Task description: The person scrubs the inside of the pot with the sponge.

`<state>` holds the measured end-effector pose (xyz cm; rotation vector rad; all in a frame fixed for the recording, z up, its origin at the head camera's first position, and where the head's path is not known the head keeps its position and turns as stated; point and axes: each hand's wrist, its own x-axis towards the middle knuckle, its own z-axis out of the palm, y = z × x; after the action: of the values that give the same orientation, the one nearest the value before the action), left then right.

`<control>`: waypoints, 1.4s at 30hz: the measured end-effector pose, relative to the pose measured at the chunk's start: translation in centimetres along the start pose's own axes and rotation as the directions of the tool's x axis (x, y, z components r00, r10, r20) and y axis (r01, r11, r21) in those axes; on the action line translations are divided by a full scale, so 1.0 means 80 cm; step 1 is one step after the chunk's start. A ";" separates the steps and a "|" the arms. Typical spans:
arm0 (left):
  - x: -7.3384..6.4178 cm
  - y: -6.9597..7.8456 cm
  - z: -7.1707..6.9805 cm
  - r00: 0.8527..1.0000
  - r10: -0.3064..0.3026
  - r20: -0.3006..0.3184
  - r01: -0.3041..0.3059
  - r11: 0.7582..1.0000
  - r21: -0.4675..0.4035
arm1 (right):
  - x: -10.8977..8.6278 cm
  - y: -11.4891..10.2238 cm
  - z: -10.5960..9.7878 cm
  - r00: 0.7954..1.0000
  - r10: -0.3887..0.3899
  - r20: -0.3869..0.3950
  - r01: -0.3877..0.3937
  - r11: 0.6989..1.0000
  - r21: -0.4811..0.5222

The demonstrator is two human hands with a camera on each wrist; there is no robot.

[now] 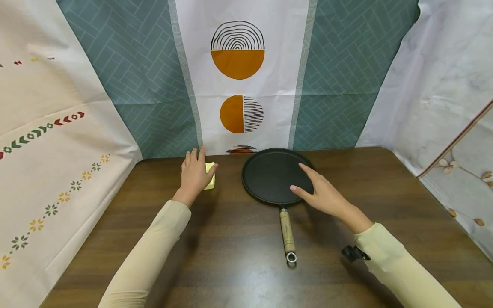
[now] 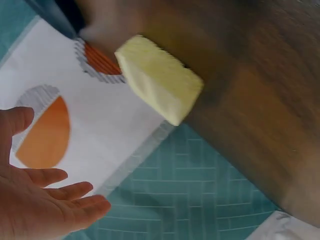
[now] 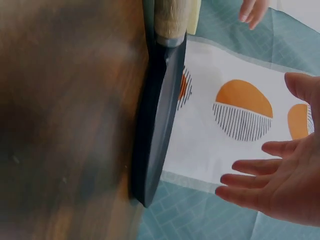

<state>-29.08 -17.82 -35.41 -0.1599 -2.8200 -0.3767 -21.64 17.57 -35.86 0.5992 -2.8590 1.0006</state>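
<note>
A round black flat pan (image 1: 269,177) lies on the table, its wooden handle (image 1: 286,231) pointing toward me and ending in a metal ring. Over the pan's right edge hovers my right hand (image 1: 323,194), fingers spread and nothing held; the right wrist view shows this hand (image 3: 280,180) above the pan (image 3: 155,135). To the pan's left is a small pale yellow block (image 1: 210,182) with a ridged side, soft-looking in the left wrist view (image 2: 157,82). My left hand (image 1: 194,173) partly hides it from the head view, fingers extended and empty.
The brown wooden table (image 1: 231,248) ends at a hanging cloth (image 1: 246,85) with orange half-circles and green sides. Patterned cloth (image 1: 57,179) drapes along the left, and a marble-print sheet (image 1: 435,107) along the right. A small black clip (image 1: 354,253) sits at my right cuff.
</note>
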 end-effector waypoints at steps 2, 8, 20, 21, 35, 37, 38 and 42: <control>0.002 -0.005 0.003 1.000 -0.013 0.017 0.013 1.000 0.001 | -0.004 -0.001 0.002 1.000 0.011 0.020 -0.012 0.999 0.048; 0.007 -0.017 0.016 0.996 -0.050 0.074 0.051 0.999 -0.017 | -0.015 -0.002 0.014 0.996 0.035 0.087 -0.052 0.979 0.198; 0.018 -0.025 0.038 0.974 -0.116 0.197 0.125 0.992 -0.034 | -0.026 0.000 0.033 0.942 0.136 0.307 -0.273 0.841 0.468; 0.019 -0.025 0.040 0.972 -0.120 0.202 0.129 0.991 -0.029 | -0.026 0.001 0.035 0.933 0.150 0.326 -0.300 0.824 0.481; 0.019 -0.030 0.063 0.948 -0.142 0.284 0.139 0.990 0.032 | -0.031 0.000 0.063 0.868 0.224 0.442 -0.474 0.638 0.607; 0.018 -0.031 0.065 0.942 -0.150 0.301 0.146 0.989 0.036 | -0.033 -0.002 0.065 0.866 0.223 0.447 -0.477 0.634 0.608; 0.018 -0.031 0.066 0.938 -0.153 0.310 0.149 0.988 0.038 | -0.034 -0.003 0.066 0.868 0.220 0.446 -0.474 0.635 0.610; 0.017 -0.030 0.069 0.928 -0.168 0.333 0.163 0.986 0.044 | -0.038 -0.005 0.067 0.874 0.198 0.444 -0.460 0.632 0.624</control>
<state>-32.21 -18.51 -40.66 0.0218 -3.1860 -0.3974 -18.29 15.04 -40.36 0.2511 -2.8159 2.3627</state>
